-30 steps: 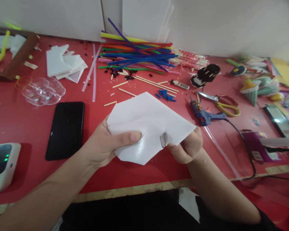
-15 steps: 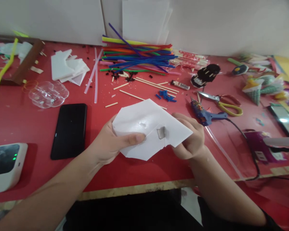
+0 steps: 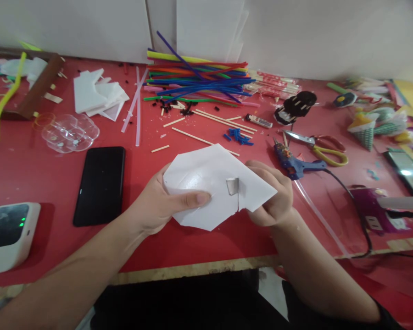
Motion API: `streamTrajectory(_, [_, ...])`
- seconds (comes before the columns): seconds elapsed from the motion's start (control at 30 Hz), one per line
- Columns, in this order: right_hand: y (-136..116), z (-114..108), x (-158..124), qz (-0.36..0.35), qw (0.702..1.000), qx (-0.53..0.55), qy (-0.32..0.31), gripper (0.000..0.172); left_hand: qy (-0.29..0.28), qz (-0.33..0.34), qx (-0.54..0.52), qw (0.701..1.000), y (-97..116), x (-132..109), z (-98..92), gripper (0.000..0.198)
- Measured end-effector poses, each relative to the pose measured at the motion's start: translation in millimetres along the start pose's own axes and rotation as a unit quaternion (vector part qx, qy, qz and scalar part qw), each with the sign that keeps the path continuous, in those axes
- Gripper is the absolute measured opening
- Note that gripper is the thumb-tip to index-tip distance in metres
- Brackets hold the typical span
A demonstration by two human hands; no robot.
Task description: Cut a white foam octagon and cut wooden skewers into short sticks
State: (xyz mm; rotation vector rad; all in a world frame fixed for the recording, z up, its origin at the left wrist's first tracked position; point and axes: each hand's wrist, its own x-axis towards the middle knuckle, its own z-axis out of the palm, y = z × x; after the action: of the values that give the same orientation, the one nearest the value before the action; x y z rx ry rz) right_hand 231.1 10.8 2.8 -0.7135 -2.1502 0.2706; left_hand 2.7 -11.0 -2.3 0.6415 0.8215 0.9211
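Observation:
My left hand (image 3: 158,199) grips the left side of a white foam sheet (image 3: 192,174) with angular cut edges, its thumb lying flat on top. A short grey metal blade (image 3: 232,186) pokes up through the sheet right of the middle. From the blade a slit runs down to the lower edge. My right hand (image 3: 275,197) is closed behind the sheet's pointed right end; its fingers are partly covered. The blade looks like that of a cutter knife, whose handle is hidden beneath the sheet and the hand.
On the red table lie a black phone (image 3: 99,185), a white device (image 3: 12,238), colourful pipe cleaners (image 3: 199,85), thin wooden sticks (image 3: 189,135), and small blue pieces (image 3: 239,136). To the right are a blue glue gun (image 3: 292,160), scissors (image 3: 316,144) and a cable (image 3: 361,206).
The blade has shifted slightly up and right in view, along with the sheet. The slit below it shows more clearly. Both hands keep their hold.

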Motion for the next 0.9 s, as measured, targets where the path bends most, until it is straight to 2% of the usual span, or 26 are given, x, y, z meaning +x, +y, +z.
streamTrajectory(0.17, [3.6, -0.2, -0.7, -0.001, 1.000, 0.001, 0.008, 0.023, -0.013, -0.023, -0.032, 0.999, 3.5, -1.1, -1.2, 0.048])
streamTrajectory(0.3, [7.4, 0.8, -4.0, 0.007, 1.000, 0.014, -0.002, 0.019, 0.003, -0.027, -0.029, 0.999, 5.6, -1.5, -3.6, 0.050])
streamTrajectory(0.47, [8.1, 0.3, -6.0, 0.005, 1.000, 0.008, 0.008, 0.022, 0.027, -0.024, -0.010, 0.999, 2.8, -0.9, -2.8, 0.055])
streamTrajectory(0.67, [6.2, -4.1, -1.8, 0.003, 1.000, 0.012, -0.012, 0.024, -0.018, -0.013, -0.009, 1.000, -2.9, 0.5, -0.7, 0.047])
streamTrajectory(0.8, [6.3, -2.7, -1.8, 0.012, 1.000, 0.010, -0.006, 0.022, -0.007, -0.015, -0.009, 1.000, -2.5, 1.5, -0.1, 0.048])
streamTrajectory(0.9, [8.3, 1.2, -3.9, 0.021, 1.000, 0.014, 0.012, 0.030, -0.001, -0.015, -0.012, 1.000, -2.3, 3.2, 0.3, 0.049])
